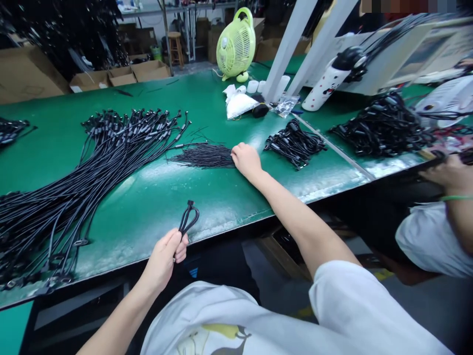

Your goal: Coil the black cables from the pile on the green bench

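Left hand (161, 260) holding cable loop (188, 218), right hand (246, 160) touching wire bundle (203, 156)

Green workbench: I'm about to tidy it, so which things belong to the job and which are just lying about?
Job:
left hand holding a looped black cable
right hand on a bundle of thin black wires
long black cables

Lying about:
green desk fan
white bag
spotted white bottle

Left hand (161, 261) gripping looped cable (188, 219), green workbench (155, 197)
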{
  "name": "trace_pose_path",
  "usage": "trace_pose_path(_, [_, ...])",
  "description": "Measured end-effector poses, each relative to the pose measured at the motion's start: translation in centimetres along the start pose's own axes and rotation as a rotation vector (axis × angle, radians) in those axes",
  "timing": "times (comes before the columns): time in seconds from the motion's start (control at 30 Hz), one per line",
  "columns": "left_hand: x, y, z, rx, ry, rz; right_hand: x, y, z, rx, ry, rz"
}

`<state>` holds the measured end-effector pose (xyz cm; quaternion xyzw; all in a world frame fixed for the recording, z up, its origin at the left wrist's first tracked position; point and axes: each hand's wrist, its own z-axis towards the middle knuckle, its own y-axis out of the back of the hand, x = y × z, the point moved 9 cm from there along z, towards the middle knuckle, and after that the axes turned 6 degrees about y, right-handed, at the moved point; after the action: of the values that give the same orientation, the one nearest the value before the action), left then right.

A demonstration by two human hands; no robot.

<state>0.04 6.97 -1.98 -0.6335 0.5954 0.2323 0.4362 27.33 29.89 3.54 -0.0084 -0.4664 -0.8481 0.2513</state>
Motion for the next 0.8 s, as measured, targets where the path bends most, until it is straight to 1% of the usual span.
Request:
trace_pose_path(0.03, [-0.2, 0.0, 0.0, -0.011, -0.017, -0.028, 0.2, 0.4, -0.2, -0.011, -0.008, -0.003])
trace_pose_path(0.1, [-0.7, -0.1, 0.0, -0.03, -0.052, -0.069, 1.7, 2.1, -1.4, -0.06, -0.029, -0.013])
trace_pose_path(0.17, [-0.8, -0.2, -0.1, -0.038, -0.074, -0.101, 4.7, 4.1, -3.6, -0.115, -0.057, 0.019])
trace_pose_path(0.2, [-0.9, -0.3, -0.1, -0.034, -0.078, -0.117, 6.6, 4.7, -5.0, -0.115, -0.062, 0.068])
trace_pose_path(0.23, [-0.8, -0.5, 0.0, -0.024, -0.08, -0.135, 8.7, 4.8, -6.5, -0.079, -0.068, 0.206])
trace_pose_path(0.3, [-0.8, -1.1, 0.1, 0.016, -0.083, -0.173, 14.1, 2.9, -9.7, 0.17, -0.04, 0.57])
trace_pose_path(0.37, [-0.7, -1.5, 0.2, 0.062, -0.089, -0.197, 18.6, 1.5, -12.5, 0.314, -0.065, 0.805])
trace_pose_path(0.4, [-0.7, -1.6, 0.3, 0.082, -0.095, -0.201, 20.1, 1.2, -13.4, 0.336, -0.078, 0.859])
trace_pose_path(0.47, [-0.7, -1.4, 0.4, 0.088, -0.115, -0.179, 21.7, 1.2, -14.0, 0.298, -0.066, 0.839])
trace_pose_path(0.5, [-0.7, -1.1, 0.4, 0.067, -0.134, -0.139, 22.3, 1.6, -14.0, 0.265, -0.011, 0.767])
trace_pose_path(0.53, [-0.9, -0.7, 0.4, 0.028, -0.168, -0.075, 22.9, 2.1, -13.7, 0.227, 0.078, 0.654])
trace_pose_path(0.6, [-1.7, 0.3, 0.2, -0.082, -0.269, 0.107, 24.7, 3.4, -13.2, 0.141, 0.348, 0.379])
trace_pose_path(0.63, [-2.1, 0.7, 0.1, -0.123, -0.319, 0.205, 25.7, 4.0, -13.2, 0.1, 0.505, 0.259])
trace_pose_path(0.67, [-2.5, 0.8, -0.1, -0.137, -0.354, 0.291, 26.8, 4.5, -13.2, 0.07, 0.662, 0.175])
trace_pose_path(0.73, [-2.5, 0.6, -0.2, -0.085, -0.356, 0.391, 28.4, 5.1, -13.5, 0.067, 0.93, 0.118])
trace_pose_path(0.8, [-1.7, 0.3, 0.0, 0.011, -0.265, 0.392, 29.5, 5.4, -13.6, 0.137, 1.117, 0.119])
